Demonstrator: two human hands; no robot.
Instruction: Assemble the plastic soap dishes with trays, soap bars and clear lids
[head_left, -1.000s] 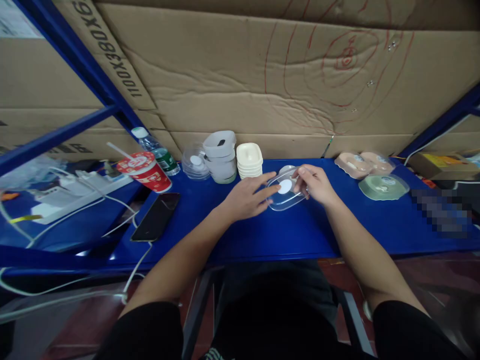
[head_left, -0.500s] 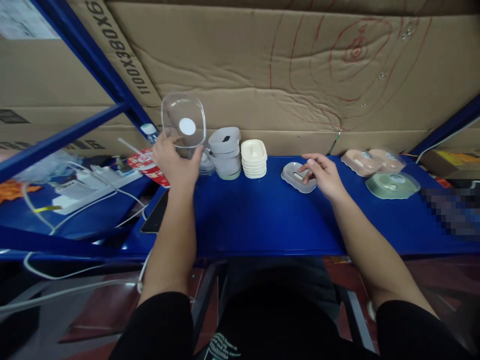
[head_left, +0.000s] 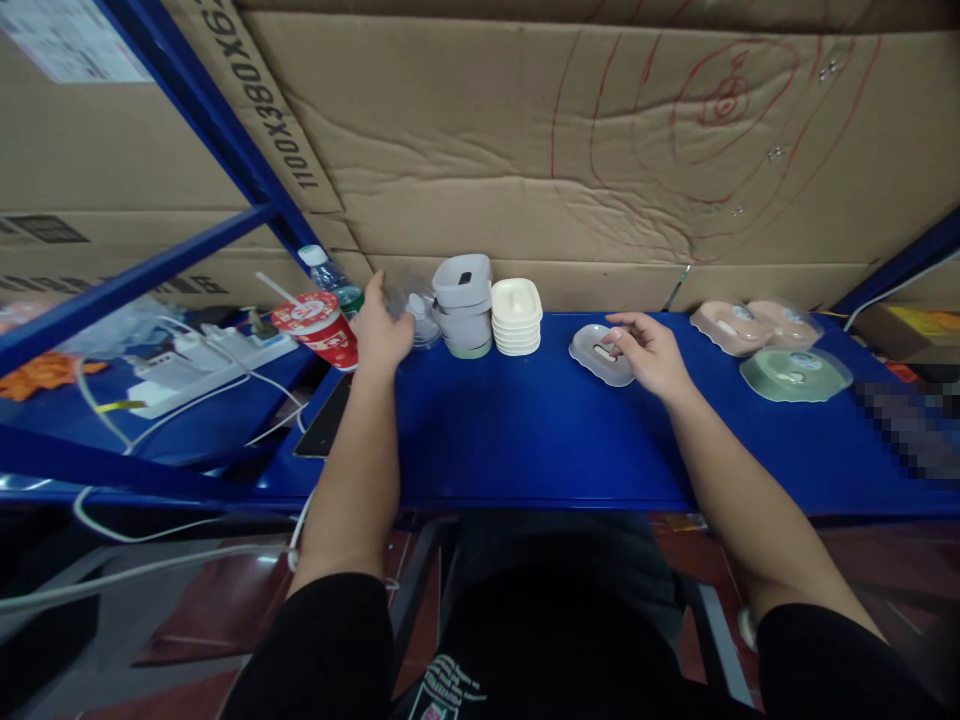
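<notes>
At the left of the stacks, my left hand (head_left: 381, 328) has its thumb and fingers around the edge of a clear plastic cover (head_left: 415, 308) with a round white sticker. The cover sits low against other clear covers, and part of the grip is hidden. My right hand (head_left: 651, 355) is at the right rim of a pale lilac scalloped dish (head_left: 613, 372), which lies flat with a small light oval piece in its middle. Its thumb and index finger are apart over the dish, with nothing visible between them.
Grey tubs (head_left: 461, 285) and cream trays (head_left: 517, 310) stand stacked at the back. Pinkish covered dishes (head_left: 726, 330) and a green one (head_left: 796, 375) lie right. A red cup (head_left: 322, 330), a bottle (head_left: 330, 280) and a power strip (head_left: 202, 370) are left.
My left hand has lowered the clear cover from the air to beside the stacks. The right hand stays by the lilac dish, its index finger slightly raised. The view has shifted a little.
</notes>
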